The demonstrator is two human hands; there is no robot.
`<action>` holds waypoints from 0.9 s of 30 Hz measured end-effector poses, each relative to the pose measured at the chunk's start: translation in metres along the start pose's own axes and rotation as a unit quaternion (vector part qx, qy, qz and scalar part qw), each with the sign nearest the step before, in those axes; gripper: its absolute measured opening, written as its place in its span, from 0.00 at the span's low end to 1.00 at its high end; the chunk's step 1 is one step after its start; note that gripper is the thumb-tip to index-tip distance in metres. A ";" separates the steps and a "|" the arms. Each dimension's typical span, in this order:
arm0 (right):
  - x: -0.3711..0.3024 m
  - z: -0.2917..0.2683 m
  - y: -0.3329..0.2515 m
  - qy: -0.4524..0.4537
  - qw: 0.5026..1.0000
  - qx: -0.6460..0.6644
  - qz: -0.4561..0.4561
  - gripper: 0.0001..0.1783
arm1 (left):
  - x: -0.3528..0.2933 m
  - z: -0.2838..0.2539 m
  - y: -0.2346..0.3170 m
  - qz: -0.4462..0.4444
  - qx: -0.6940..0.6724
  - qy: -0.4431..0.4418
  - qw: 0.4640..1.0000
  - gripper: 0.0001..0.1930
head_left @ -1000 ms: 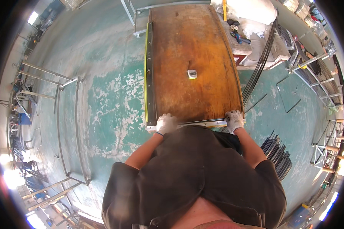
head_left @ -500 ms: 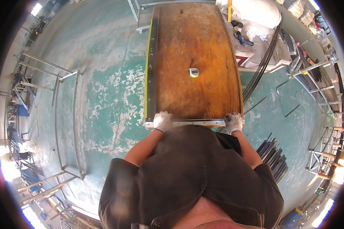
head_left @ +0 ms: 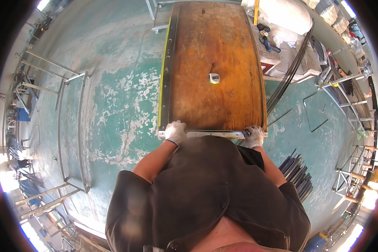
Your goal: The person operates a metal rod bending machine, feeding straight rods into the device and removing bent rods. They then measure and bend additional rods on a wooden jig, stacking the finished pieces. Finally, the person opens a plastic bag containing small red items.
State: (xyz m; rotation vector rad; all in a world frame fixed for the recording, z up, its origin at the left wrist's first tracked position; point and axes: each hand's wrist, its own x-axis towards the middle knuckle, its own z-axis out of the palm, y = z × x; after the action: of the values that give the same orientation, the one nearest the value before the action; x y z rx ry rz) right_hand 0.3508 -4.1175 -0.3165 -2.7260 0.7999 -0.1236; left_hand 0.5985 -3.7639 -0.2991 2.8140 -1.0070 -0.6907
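Both my hands wear whitish work gloves and rest at the near edge of a worn brown wooden tabletop (head_left: 216, 46). A pale metal bar (head_left: 214, 134) runs along that edge. My left hand (head_left: 175, 132) has its fingers curled over the bar near the left corner. Near the right corner, my right hand (head_left: 254, 136) is closed over the same bar, with a dark patch on the glove by the thumb. A tape measure (head_left: 214, 78) lies on the wood, out of reach of both hands. Down the left side runs a dark metal strip (head_left: 167, 75) with holes and a yellow-green outer edge.
Long dark rods (head_left: 290, 75) slant beside the table's right side, by a padded seat (head_left: 287, 63) bearing tools. A bundle of dark bars (head_left: 296, 174) is at lower right. Metal frames (head_left: 83, 126) stand on the peeling green floor (head_left: 122, 101) to the left.
The view has tilted slightly. My hands stay on the bar at the near edge, the left one shifted a little leftward. The tape measure lies where it was.
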 end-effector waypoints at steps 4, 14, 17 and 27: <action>0.002 -0.007 -0.008 -0.016 1.000 -0.015 -0.001 0.11 | 0.000 -0.001 0.000 -0.005 -0.003 0.006 1.000 0.11; 0.011 -0.032 0.009 0.049 0.971 -0.051 0.227 0.30 | -0.003 0.000 0.000 -0.001 -0.014 0.021 1.000 0.12; 0.024 -0.023 0.030 -0.018 0.961 -0.006 0.276 0.29 | -0.004 -0.002 0.001 -0.003 -0.009 0.017 1.000 0.12; 0.033 -0.035 0.036 -0.024 0.944 0.060 0.324 0.28 | -0.002 -0.002 0.001 -0.005 -0.010 0.012 1.000 0.11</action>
State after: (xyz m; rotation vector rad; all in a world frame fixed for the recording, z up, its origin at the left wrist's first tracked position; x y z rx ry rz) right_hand 0.3541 -4.1727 -0.2939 -2.2068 1.5608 0.0376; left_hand 0.5972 -3.7634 -0.2961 2.8047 -0.9774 -0.6639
